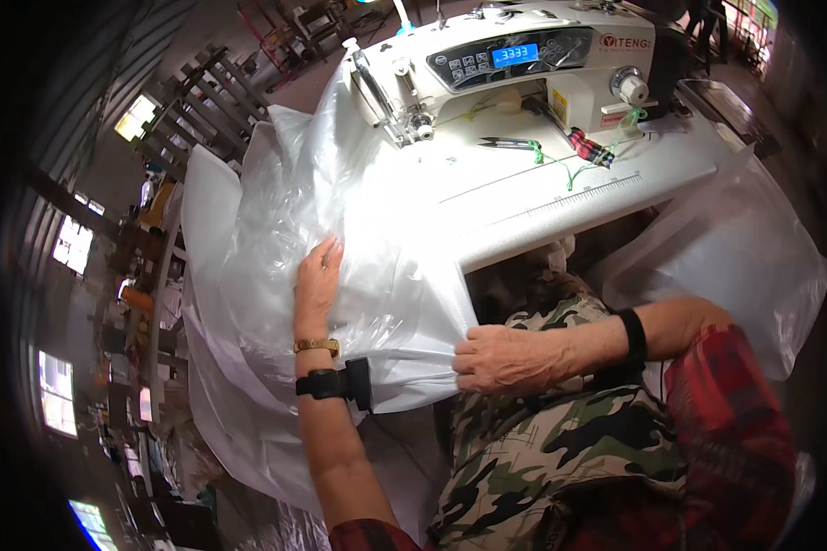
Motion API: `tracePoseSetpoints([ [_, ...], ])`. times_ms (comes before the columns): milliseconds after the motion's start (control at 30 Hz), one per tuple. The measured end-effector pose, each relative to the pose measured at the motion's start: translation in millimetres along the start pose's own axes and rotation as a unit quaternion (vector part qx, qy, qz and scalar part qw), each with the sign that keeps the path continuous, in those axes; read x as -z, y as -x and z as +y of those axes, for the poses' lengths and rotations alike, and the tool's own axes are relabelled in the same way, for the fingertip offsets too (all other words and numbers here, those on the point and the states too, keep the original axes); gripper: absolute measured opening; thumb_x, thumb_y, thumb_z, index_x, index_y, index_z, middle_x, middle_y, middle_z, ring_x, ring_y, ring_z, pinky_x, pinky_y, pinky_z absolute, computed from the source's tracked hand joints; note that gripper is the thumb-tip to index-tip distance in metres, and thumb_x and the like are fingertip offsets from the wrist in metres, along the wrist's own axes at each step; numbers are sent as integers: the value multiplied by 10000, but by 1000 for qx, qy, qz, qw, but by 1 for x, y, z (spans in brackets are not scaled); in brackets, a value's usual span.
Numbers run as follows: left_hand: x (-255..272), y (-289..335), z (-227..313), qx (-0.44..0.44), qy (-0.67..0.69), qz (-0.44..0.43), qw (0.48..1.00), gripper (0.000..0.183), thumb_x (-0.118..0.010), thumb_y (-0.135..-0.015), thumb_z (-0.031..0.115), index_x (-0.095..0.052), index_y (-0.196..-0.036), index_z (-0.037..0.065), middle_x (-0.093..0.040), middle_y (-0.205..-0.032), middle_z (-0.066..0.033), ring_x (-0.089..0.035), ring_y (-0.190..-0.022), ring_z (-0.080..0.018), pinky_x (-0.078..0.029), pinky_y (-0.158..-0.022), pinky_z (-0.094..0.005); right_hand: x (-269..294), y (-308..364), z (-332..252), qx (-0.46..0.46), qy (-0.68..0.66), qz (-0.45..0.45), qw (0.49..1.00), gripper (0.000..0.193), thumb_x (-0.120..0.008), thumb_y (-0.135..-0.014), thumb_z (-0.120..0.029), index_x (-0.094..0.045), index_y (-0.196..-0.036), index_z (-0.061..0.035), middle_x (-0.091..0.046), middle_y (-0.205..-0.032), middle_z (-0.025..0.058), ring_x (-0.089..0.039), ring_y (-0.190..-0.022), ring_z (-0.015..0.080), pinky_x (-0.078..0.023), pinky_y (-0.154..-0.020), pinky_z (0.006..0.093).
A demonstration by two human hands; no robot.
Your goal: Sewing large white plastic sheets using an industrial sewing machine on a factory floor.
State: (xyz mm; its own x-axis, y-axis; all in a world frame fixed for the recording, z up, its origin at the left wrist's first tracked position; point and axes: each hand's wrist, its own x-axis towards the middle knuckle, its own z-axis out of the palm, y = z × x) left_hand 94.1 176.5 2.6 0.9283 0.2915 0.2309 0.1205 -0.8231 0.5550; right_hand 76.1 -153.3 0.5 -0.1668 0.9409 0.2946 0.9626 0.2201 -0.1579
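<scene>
A large translucent white plastic sheet (276, 230) drapes over the left end of the sewing machine's table and hangs down toward my lap. My left hand (318, 277) lies on it with the fingers stretched out, left of the brightly lit needle area. In front of my body, my right hand (498, 360) is closed around a gathered edge of the sheet and pulls it taut. The white sewing machine (515, 69) stands beyond both hands, its needle end above the sheet. Glare washes out the sheet near the needle.
On the machine bed (487, 188) lie dark thread snips (510, 143) tied with green string and a small plaid cloth bundle (590, 147). More clear plastic (735, 257) hangs at the right. A rack (207, 101) and cluttered shelving stand at the left.
</scene>
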Motion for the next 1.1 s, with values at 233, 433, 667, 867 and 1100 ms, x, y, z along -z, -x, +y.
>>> tracePoseSetpoints([
  [233,-11,22,21,-72,-53,126,988,364,-597,-926,243,-620,-1169,-27,-632,-1196,-199,-576,-1135,-354,-450,-980,-402,-74,21,27,-63,-49,33,996,175,-610,-815,-248,-642,-877,-88,-591,-826,41,-589,-849,220,-437,-747,333],
  [433,-43,96,123,-207,-118,143,961,246,-691,-843,196,-635,-1014,27,-607,-939,-151,-568,-886,-316,-406,-840,-411,-26,31,20,-60,41,142,987,149,-589,-827,-162,-617,-937,-66,-561,-797,41,-566,-787,185,-417,-708,321],
  [667,-52,126,108,-182,-214,95,955,76,-633,-864,101,-634,-914,43,-543,-773,-123,-537,-773,-298,-370,-812,-396,-49,26,13,-178,105,37,978,109,-597,-805,-195,-567,-810,-90,-602,-715,44,-612,-644,180,-417,-606,329],
  [867,-53,131,147,-181,-16,61,981,48,-618,-875,52,-623,-882,5,-606,-814,-146,-570,-779,-319,-430,-744,-406,-46,35,17,-138,44,139,980,123,-609,-802,-203,-542,-786,-101,-587,-694,30,-606,-598,199,-425,-607,328],
  [1100,-72,134,146,-174,-2,3,985,63,-606,-841,31,-617,-895,-1,-596,-801,-161,-587,-738,-338,-453,-646,-411,-40,36,11,-69,39,207,975,90,-597,-781,-155,-544,-798,-85,-535,-707,41,-576,-652,193,-427,-636,325],
])
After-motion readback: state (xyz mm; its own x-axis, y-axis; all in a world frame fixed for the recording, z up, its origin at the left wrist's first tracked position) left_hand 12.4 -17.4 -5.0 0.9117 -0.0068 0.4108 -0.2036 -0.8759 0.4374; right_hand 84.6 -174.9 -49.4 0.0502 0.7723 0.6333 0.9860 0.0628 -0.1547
